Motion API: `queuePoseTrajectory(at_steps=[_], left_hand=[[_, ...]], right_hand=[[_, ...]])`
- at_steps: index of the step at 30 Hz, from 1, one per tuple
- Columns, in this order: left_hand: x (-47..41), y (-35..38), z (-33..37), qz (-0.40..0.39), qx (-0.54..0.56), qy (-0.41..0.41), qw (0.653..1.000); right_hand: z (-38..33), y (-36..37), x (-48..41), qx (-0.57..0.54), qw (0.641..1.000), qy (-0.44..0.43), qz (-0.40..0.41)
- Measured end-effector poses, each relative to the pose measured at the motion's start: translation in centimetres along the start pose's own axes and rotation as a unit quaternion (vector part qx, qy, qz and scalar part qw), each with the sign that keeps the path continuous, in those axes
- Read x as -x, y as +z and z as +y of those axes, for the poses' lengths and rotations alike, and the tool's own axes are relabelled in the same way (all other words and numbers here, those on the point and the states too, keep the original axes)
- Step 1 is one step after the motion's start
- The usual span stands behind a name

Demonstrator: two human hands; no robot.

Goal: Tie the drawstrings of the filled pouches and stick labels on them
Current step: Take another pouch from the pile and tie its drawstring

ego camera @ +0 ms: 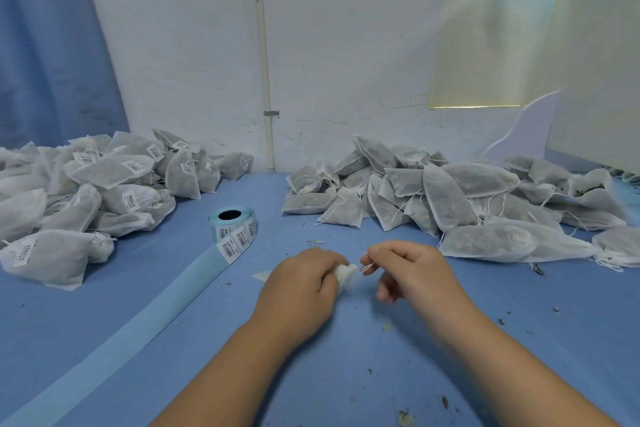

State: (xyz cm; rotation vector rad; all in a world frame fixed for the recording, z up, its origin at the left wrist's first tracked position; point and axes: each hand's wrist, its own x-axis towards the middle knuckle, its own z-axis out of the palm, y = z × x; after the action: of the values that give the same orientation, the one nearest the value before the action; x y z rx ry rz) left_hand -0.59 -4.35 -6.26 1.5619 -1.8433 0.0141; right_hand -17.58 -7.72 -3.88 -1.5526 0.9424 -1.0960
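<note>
On blue table (450, 340), one pouch (344, 274) gripped by left hand (301, 288), its string (367, 267) pinched by right hand (408, 270), one label roll (233, 225), two pouch heaps: labelled (86, 191) left, unlabelled (450, 198) right.

Blue tablecloth (346, 340) with scattered dry crumbs (405, 419), white wall (190, 45), vertical pipe (265, 62), blue curtain (45, 45).

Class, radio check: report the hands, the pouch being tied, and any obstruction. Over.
Left hand grips pouch. Right hand pinches drawstring. Label roll beyond left hand, untouched. Nothing blocking the hands.
</note>
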Motion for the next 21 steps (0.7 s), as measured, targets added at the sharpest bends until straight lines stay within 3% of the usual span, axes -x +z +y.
queuePoseTrajectory(at_steps=[2,5,8,11,17,21], left_hand=[[0.0,0.1,0.5,-0.052,-0.017,0.004,0.998],[0.3,0.1,2.1,-0.109,0.049,0.029,0.992],[0.8,0.1,4.4,-0.092,0.160,0.009,0.983],[0.9,0.3,5.4,-0.084,0.304,-0.044,0.948],[0.4,0.1,4.5,-0.077,0.320,-0.120,0.937],[0.2,-1.2,3.9,-0.135,0.324,-0.148,0.925]], right_hand=[[-0.1,-0.3,-0.1,-0.028,0.999,0.018,-0.007],[-0.1,-0.5,-0.2,-0.085,0.994,0.053,-0.052],[-0.2,-0.6,-0.4,-0.131,0.985,0.065,-0.090],[-0.5,-1.2,-0.4,-0.169,0.977,0.070,-0.106],[-1.3,-3.4,-0.4,-0.089,0.989,0.057,-0.105],[-1.1,-3.7,-0.2,0.030,0.994,0.019,-0.103]])
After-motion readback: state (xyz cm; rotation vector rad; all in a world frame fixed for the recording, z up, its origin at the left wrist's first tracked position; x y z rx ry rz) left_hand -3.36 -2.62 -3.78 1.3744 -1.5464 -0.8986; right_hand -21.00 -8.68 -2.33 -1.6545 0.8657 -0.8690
